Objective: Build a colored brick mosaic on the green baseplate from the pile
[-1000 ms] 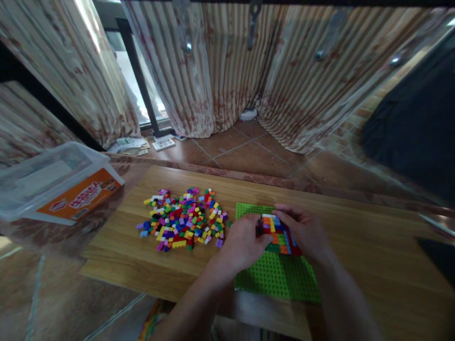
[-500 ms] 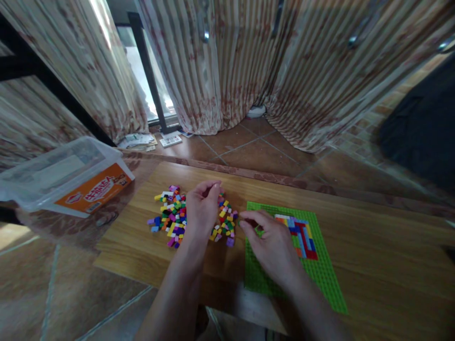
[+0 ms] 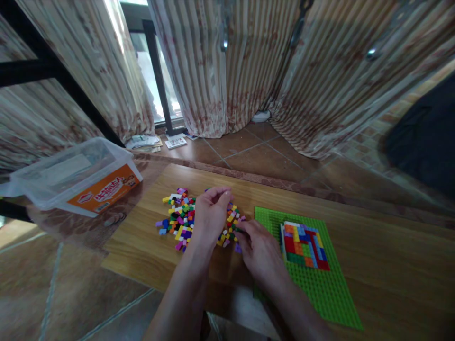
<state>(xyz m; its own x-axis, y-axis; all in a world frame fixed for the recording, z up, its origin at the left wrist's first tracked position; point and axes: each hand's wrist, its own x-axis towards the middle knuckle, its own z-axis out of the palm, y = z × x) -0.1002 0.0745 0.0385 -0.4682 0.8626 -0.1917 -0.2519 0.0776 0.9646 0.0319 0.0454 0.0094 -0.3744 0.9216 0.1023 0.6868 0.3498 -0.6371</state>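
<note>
Loose toy bricks in many colours lie piled on the wooden table. Over the right part of this pile is my left hand, thumb and fingers pinched together; whatever they hold, if anything, is too small to make out. At the pile's right edge, my right hand has its fingertips closed on what looks like a small dark green brick. A green studded baseplate lies to the right, partly under my right forearm. On it stands a flat multicoloured block of joined bricks.
Left of the table stands a clear plastic bin with an orange label. The wooden table stretches on to the right. Striped curtains hang beyond it, with papers on the floor. A dark object is at far right.
My right hand has moved left, off the baseplate to the pile's edge, uncovering more of the joined bricks. My left hand stays over the pile. The whole view has shifted slightly.
</note>
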